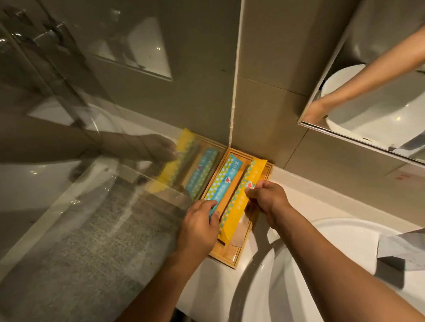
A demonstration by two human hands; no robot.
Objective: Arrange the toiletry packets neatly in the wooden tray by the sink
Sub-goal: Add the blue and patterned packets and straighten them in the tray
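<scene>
A wooden tray (pixel 235 257) sits on the white counter in the corner, between a glass panel and the sink. Two long packets lie lengthwise in it: a blue one (pixel 224 179) on the left and a yellow one (pixel 240 199) on the right. My left hand (pixel 200 224) rests on the near end of the blue packet, with the fingers pressing it down. My right hand (pixel 266 198) pinches the right edge of the yellow packet near its middle. Under the yellow packet's near end lies a pale flat packet (pixel 235 240), partly hidden.
A round white sink (pixel 303 268) fills the lower right. To the left stands a glass shower panel (pixel 82 196) that reflects the tray. A mirror (pixel 378 84) hangs upper right. A grey tissue box (pixel 416 249) sits at the right edge. Tiled walls close the corner behind the tray.
</scene>
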